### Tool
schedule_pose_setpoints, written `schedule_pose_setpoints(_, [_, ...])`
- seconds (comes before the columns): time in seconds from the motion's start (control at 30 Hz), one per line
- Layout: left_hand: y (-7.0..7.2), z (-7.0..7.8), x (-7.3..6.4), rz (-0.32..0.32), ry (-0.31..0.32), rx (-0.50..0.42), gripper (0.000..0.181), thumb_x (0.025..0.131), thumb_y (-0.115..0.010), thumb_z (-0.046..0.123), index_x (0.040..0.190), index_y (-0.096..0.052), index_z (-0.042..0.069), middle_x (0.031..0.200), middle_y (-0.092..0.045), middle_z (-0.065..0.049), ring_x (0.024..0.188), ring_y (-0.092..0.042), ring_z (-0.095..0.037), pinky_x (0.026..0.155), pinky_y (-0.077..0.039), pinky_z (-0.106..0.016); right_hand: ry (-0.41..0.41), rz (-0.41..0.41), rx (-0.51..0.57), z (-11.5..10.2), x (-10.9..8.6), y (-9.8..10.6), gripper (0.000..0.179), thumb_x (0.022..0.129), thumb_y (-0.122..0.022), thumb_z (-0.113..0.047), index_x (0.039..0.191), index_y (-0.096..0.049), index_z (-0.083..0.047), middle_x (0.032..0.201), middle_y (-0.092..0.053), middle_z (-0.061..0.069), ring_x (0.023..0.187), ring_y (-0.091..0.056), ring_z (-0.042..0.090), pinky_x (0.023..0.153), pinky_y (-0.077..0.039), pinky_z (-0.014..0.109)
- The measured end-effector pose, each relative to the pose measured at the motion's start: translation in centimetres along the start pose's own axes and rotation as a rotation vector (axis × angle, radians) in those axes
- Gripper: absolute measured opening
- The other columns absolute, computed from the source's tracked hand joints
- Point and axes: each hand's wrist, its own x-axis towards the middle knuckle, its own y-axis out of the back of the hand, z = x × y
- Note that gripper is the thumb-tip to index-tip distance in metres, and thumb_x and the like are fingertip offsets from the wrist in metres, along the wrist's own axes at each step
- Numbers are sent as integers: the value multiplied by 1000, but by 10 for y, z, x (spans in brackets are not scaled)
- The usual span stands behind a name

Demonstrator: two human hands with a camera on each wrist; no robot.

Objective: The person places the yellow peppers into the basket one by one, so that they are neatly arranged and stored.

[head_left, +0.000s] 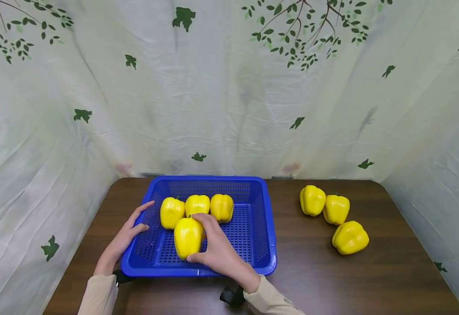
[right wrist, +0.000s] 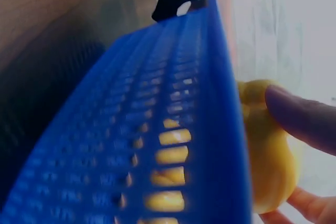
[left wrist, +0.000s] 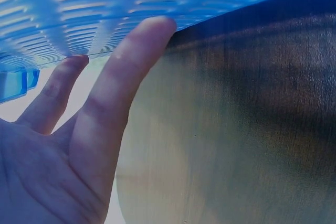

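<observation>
Basket (head_left: 272, 249), lower centre: 3 placed peppers (head_left: 197, 204)
Right hand (head_left: 218, 249): fingers clamped on 1 pepper (head_left: 187, 239)
Left hand (head_left: 127, 232): fingers apart, touching basket
Table (head_left: 308, 280), lower right: 3 loose peppers (head_left: 336, 209) remain

Yellow peppers (head_left: 188, 238), seven: three in basket (head_left: 198, 272), three on table (head_left: 300, 267), one in right grip (head_left: 220, 249); basket, one; table, one

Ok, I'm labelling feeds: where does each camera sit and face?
Head: on the head, facing forward and down at the blue perforated basket and yellow bell peppers; left hand, right hand, sleeves show.
Left wrist: on that wrist, facing the basket's side and wooden tabletop; left hand partly shows.
Right wrist: on that wrist, facing the basket's side and held bell pepper; right hand partly shows.
Head and right wrist share that pepper.
</observation>
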Motion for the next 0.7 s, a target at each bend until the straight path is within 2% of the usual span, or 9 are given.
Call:
schedule_pose_setpoints(0.17, [-1, -1, 0, -3, -9, -24, 60, 98, -41, 9, 152, -19, 22, 154, -7, -22, 121, -36, -51, 88, -46, -57, 18, -9, -23, -1, 3, -14, 83, 71, -84, -13, 140, -38, -9, 137, -39, 5, 121, -43, 18, 101, -39, 34])
schedule_pose_setpoints(0.3, [-1, -1, 0, -8, -10, -37, 60, 98, -41, 9, 152, -19, 24, 154, -8, -22, 120, -37, -51, 87, -48, -56, 35, -14, -46, -2, 4, -23, 84, 71, -85, -14, 140, -37, -8, 136, -39, 7, 122, -43, 18, 101, -38, 33])
schedule_pose_setpoints(0.57, [-1, -1, 0, -8, 29, -24, 60, 98, -42, 12, 152, -20, 27, 154, -6, -21, 122, -36, -52, 86, -49, -54, -3, -17, -62, -4, 13, -38, 83, 70, -85, -16, 138, -39, -8, 134, -41, 8, 122, -43, 19, 102, -37, 31])
schedule_pose_setpoints(0.7, [-1, -1, 0, -12, 27, -37, 60, 98, -42, 12, 152, -20, 27, 155, -6, -20, 122, -35, -52, 86, -48, -55, -7, -16, -87, -6, 20, -44, 84, 68, -86, -17, 138, -40, -7, 135, -41, 8, 122, -43, 19, 102, -37, 30])
